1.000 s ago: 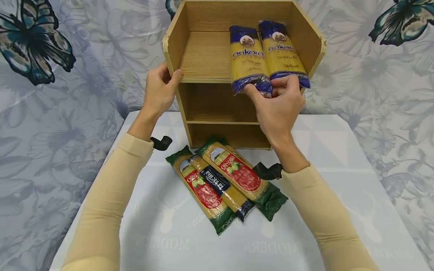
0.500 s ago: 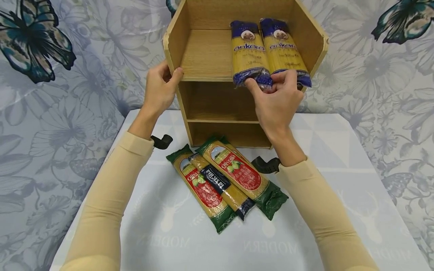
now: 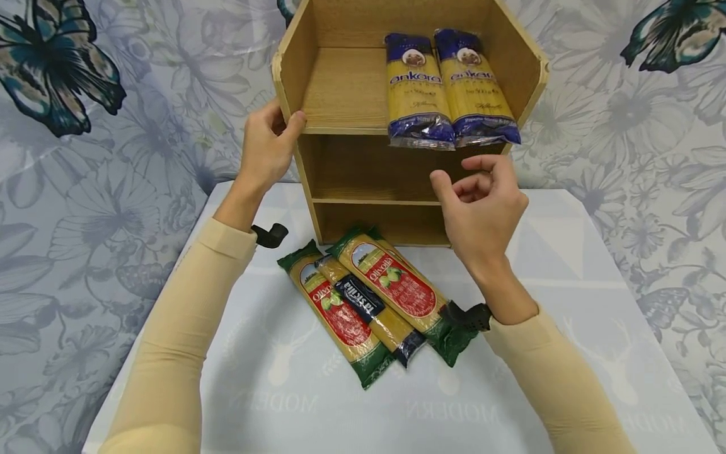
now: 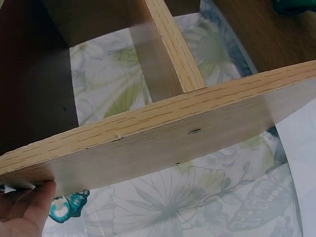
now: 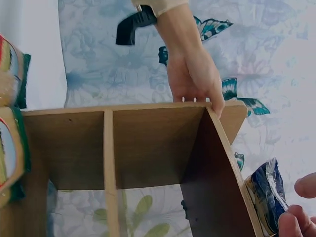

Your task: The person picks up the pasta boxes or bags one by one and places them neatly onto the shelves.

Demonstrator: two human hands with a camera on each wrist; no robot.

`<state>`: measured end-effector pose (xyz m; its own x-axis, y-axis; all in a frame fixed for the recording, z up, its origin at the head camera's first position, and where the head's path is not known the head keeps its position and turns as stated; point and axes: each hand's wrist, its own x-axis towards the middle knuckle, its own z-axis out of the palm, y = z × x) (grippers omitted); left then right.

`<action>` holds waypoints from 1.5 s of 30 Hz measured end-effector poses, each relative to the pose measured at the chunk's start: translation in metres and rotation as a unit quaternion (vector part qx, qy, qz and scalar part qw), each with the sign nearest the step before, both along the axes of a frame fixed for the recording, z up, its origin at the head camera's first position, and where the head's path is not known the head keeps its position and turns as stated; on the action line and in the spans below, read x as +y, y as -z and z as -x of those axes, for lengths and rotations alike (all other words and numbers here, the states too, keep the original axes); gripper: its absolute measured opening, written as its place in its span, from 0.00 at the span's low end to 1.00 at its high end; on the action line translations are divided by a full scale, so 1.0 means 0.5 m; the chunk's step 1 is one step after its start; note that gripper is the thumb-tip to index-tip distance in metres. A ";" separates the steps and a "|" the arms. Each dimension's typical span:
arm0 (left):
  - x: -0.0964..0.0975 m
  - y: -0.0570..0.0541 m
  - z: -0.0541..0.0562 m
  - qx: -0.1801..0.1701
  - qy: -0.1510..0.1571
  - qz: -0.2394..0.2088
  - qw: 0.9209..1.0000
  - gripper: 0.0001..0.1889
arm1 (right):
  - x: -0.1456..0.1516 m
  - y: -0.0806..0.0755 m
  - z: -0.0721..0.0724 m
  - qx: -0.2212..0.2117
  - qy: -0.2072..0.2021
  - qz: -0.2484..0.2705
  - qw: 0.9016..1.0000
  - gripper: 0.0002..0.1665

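Left: my left hand was clamped on the wooden shelf unit (image 3: 343, 91), thumb at the front edge of its side panel. My read: good brace, worth having for any push, since the unit could skid on the bench (image 3: 249, 366). Right: my right hand (image 3: 484, 205) held nothing, thumb and forefinger apart, other fingers curled, just off the ends of the top-shelf packs, no contact that I could see in the head view. My take on technique: shove on the firm body of a pack, not the crimped end, or the film would just crumple. Square both ends up against the shelf edge, keep them flat, leave the side wall as a guide.

Looks, left to right. On the bench, a slanted overlapping fan: green-ended pack (image 3: 343, 318) with red oval label, slim dark-labelled pack (image 3: 363, 301), second red-oval pack (image 3: 397, 280), plus something mostly hidden under that one. Top shelf, right half: left Ankara pack (image 3: 418, 98) and right Ankara pack (image 3: 478, 98), side by side, yellow with blue ends, film shiny and wrinkled, near ends poking past the shelf edge.
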<state>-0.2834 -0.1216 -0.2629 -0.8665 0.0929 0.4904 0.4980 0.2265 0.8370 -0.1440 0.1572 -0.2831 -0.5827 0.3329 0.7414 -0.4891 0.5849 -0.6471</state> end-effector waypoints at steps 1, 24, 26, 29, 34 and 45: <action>0.000 0.000 0.000 0.001 0.001 0.000 1.000 0.15 | 0.002 0.004 -0.007 -0.007 -0.002 -0.004 1.000 0.21; 0.005 0.002 0.002 -0.008 0.000 -0.014 1.000 0.16 | 0.000 0.211 -0.078 -0.260 -0.088 -0.073 0.959 0.29; 0.005 0.002 0.003 -0.001 -0.003 -0.017 1.000 0.15 | -0.009 0.223 -0.086 -0.283 -0.099 -0.074 0.951 0.30; 0.005 0.003 0.004 0.008 -0.003 -0.022 1.000 0.13 | -0.027 0.241 -0.095 -0.313 -0.110 -0.084 0.940 0.31; 0.006 0.005 0.005 0.005 0.000 -0.023 1.000 0.14 | -0.054 0.268 -0.113 -0.351 -0.124 -0.106 0.922 0.29; 0.008 0.002 0.001 0.007 -0.006 -0.015 1.000 0.14 | -0.089 0.312 -0.155 -0.361 -0.134 -0.188 0.904 0.08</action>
